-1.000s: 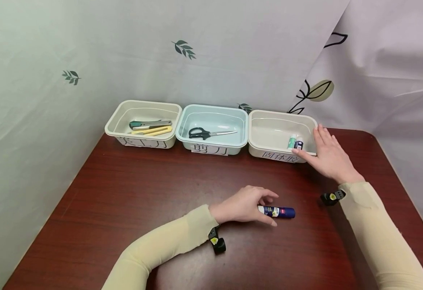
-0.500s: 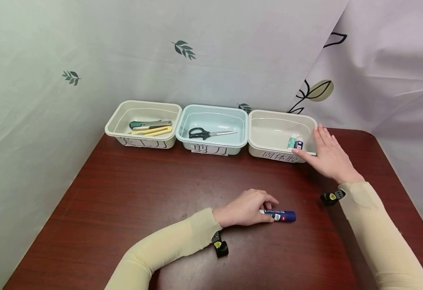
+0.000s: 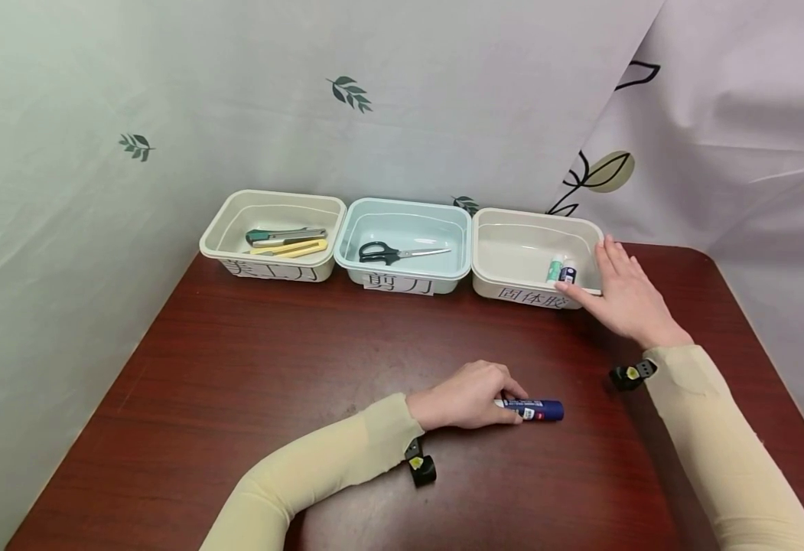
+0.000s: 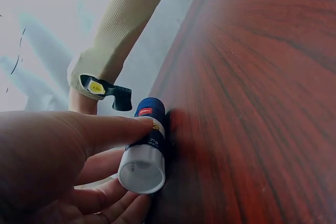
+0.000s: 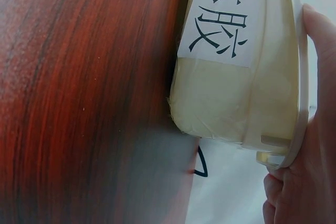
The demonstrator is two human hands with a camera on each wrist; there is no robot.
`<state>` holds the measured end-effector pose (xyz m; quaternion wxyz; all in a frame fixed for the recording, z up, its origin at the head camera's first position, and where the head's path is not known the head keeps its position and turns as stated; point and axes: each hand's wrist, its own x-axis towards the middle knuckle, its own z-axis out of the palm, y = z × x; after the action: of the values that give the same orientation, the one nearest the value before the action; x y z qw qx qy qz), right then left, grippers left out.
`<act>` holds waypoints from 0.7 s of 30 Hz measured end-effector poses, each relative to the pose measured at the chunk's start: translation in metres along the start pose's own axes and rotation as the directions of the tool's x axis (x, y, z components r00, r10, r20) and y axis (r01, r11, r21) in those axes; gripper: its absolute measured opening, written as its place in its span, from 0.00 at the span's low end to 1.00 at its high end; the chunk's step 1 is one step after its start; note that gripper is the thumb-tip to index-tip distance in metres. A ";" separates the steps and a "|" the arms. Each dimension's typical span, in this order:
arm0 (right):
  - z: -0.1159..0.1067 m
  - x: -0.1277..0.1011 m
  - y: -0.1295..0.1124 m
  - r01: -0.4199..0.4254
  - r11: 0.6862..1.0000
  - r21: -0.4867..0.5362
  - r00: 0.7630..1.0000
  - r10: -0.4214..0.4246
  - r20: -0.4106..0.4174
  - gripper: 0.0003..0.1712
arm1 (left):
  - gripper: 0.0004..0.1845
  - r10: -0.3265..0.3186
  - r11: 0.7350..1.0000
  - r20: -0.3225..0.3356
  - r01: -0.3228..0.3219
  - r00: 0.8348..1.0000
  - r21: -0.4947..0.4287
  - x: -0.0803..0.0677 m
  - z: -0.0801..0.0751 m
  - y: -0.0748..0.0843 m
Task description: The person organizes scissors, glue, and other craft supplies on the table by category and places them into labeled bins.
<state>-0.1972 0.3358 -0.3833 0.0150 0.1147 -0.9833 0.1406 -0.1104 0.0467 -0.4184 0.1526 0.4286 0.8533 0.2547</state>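
My left hand (image 3: 470,396) pinches a dark blue glue stick (image 3: 542,410) lying on its side on the table, thumb in front and fingers behind. In the left wrist view the glue stick (image 4: 143,169) shows its hollow white end towards the camera, and the thumb lies across its label. At the right, my right hand (image 3: 625,295) rests on the corner of the right-hand cream bin (image 3: 512,268), thumb at the front rim and straight fingers along the side. Two small glue sticks, one green (image 3: 554,269) and one dark blue (image 3: 568,273), are in that bin.
A light blue bin (image 3: 405,207) with black-handled scissors (image 3: 402,253) stands mid-row. Left of it, another cream bin (image 3: 274,200) contains several utility knives (image 3: 288,241). Each bin has a paper label in front. A patterned curtain (image 3: 402,99) hangs behind the dark red table (image 3: 291,344).
My left hand has closed its thumb and fingers onto the glue stick, moving slightly right and towards me. The right hand and the bins have stayed put.
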 end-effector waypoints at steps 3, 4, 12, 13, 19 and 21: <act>-0.001 0.000 -0.001 0.000 1.000 0.001 1.000 0.000 0.001 0.61 | 0.16 -0.001 1.000 0.003 0.001 1.000 0.011 0.000 0.000 0.001; -0.001 -0.001 -0.001 0.000 1.000 0.002 1.000 0.000 0.001 0.61 | 0.16 0.000 1.000 0.003 0.000 1.000 0.013 0.000 0.000 0.001; 0.000 0.000 0.000 0.005 1.000 0.004 1.000 -0.005 -0.005 0.61 | 0.15 0.009 1.000 0.002 -0.009 1.000 0.023 0.000 0.000 0.001; 0.000 0.000 0.000 0.006 1.000 0.004 1.000 -0.006 -0.006 0.61 | 0.15 0.009 1.000 0.001 -0.009 1.000 0.025 0.000 0.000 0.001; -0.001 -0.001 -0.001 0.005 1.000 0.008 1.000 -0.005 -0.004 0.61 | 0.14 0.018 0.999 0.001 -0.018 1.000 0.035 0.000 0.001 0.003; -0.001 -0.001 -0.002 0.004 1.000 0.008 1.000 -0.004 0.000 0.61 | 0.14 0.021 0.999 0.004 -0.021 1.000 0.033 0.000 0.001 0.004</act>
<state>-0.1957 0.3347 -0.3819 0.0146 0.1167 -0.9825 0.1445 -0.1075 0.0487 -0.4171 0.1446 0.4404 0.8526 0.2412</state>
